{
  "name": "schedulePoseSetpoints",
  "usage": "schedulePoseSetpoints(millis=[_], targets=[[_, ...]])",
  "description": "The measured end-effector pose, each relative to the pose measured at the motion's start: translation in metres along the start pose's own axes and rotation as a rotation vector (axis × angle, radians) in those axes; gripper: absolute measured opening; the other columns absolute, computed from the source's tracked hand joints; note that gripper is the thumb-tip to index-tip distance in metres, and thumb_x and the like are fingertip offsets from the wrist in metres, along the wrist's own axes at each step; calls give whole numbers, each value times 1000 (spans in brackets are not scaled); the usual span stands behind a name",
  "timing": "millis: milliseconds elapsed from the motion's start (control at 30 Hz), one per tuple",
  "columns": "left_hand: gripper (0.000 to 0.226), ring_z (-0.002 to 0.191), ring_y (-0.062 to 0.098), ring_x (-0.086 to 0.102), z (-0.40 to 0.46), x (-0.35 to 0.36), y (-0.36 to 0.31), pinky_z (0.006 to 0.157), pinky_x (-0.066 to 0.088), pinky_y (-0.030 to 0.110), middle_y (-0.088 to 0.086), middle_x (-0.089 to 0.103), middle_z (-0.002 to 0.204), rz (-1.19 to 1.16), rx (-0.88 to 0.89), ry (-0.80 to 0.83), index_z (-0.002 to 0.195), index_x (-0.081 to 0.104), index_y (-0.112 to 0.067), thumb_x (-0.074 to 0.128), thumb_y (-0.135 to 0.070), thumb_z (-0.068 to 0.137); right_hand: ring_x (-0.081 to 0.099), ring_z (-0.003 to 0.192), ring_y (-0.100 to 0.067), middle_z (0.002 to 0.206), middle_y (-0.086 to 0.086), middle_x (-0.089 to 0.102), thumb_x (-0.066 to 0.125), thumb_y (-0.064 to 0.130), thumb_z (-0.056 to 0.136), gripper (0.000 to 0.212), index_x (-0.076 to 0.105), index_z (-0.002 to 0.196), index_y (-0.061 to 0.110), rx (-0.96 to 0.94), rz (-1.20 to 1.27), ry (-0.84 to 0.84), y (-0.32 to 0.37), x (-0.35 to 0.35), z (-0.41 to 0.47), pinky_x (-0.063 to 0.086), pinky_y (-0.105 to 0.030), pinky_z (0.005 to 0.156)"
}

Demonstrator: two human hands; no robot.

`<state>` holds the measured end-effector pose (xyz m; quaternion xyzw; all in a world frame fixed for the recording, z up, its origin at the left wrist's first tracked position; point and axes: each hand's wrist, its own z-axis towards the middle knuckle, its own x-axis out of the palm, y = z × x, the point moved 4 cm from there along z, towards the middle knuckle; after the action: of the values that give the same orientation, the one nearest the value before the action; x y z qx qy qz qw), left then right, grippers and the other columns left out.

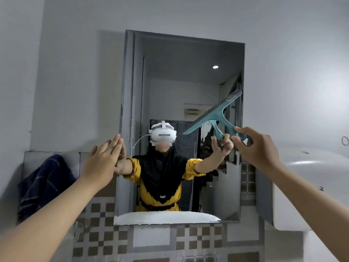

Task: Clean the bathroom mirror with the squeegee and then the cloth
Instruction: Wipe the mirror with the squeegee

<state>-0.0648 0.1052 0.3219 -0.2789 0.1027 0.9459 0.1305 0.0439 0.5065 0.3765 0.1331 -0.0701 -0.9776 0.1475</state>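
Squeegee up on the mirror's right side, my other hand flat at its left edge.

My right hand (258,148) pinches the handle of the teal squeegee (214,114) between thumb and fingers, and the blade slants from about 7 o'clock up to 1 o'clock against the right half of the mirror (185,59); whether the rubber edge actually touches the glass I cannot tell. My left hand (103,159) is flat, fingers straight and pressed together, pointing toward 1 o'clock with the fingertips meeting the mirror's left edge. At 9 o'clock from that hand, a dark blue checked cloth (44,184) hangs draped over a low ledge on the wall. A white fixture (306,186) sits at 3 o'clock beyond my right forearm, and grey-and-white checkered tiles (156,241) run below the mirror at 6 o'clock.
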Motion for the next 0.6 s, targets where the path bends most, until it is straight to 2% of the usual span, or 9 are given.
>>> schedulePoseSetpoints(millis=[100, 167, 233, 333, 400, 500, 600], targets=[[79, 135, 31, 31, 0, -1, -1, 107, 24, 51, 12, 30, 149, -5, 14, -10, 140, 32, -6, 72, -13, 72, 43, 45, -14, 56, 9, 51, 66, 34, 86, 30, 67, 114, 23, 47, 25, 11, -4, -1, -10, 36, -25, 47], [80, 136, 29, 29, 1, 0, 1, 108, 22, 50, 10, 28, 151, 5, 23, 1, 141, 29, -8, 71, -17, 73, 42, 44, -13, 57, 14, 50, 67, 33, 86, 29, 66, 112, 22, 95, 59, 6, -1, 1, -15, 35, -23, 47], [82, 137, 29, 28, 1, 2, 4, 108, 22, 51, 10, 27, 151, 14, 43, 8, 142, 28, -8, 71, -20, 73, 40, 41, -13, 54, 11, 50, 67, 34, 86, 28, 66, 111, 22, 153, 86, -2, 2, 5, -22, 35, -24, 47], [87, 133, 34, 34, -1, 6, 8, 104, 28, 56, 14, 32, 148, 30, 78, 9, 140, 32, -5, 78, -22, 68, 40, 42, -12, 55, 9, 51, 65, 35, 86, 25, 65, 109, 25, 258, 104, -19, 9, 11, -35, 34, -22, 46], [93, 128, 37, 39, -4, 9, 10, 98, 36, 57, 13, 33, 147, 73, 100, 14, 139, 34, -4, 82, -26, 62, 42, 44, -9, 61, 10, 53, 64, 36, 87, 25, 64, 109, 26, 323, 117, -32, 17, 15, -43, 32, -20, 45], [98, 121, 37, 47, -12, 12, 8, 90, 44, 56, 13, 37, 145, 72, 146, -22, 136, 39, -3, 86, -27, 54, 49, 50, -9, 80, 1, 63, 64, 35, 87, 28, 64, 112, 21, 393, 181, -75, 29, 22, -53, 35, -21, 47], [105, 120, 36, 49, -21, 14, 7, 92, 44, 53, 12, 37, 144, 46, 185, -30, 136, 38, -2, 89, -31, 49, 56, 67, -12, 92, 0, 62, 62, 30, 90, 28, 63, 113, 15, 449, 250, -116, 46, 29, -59, 38, -17, 54]])
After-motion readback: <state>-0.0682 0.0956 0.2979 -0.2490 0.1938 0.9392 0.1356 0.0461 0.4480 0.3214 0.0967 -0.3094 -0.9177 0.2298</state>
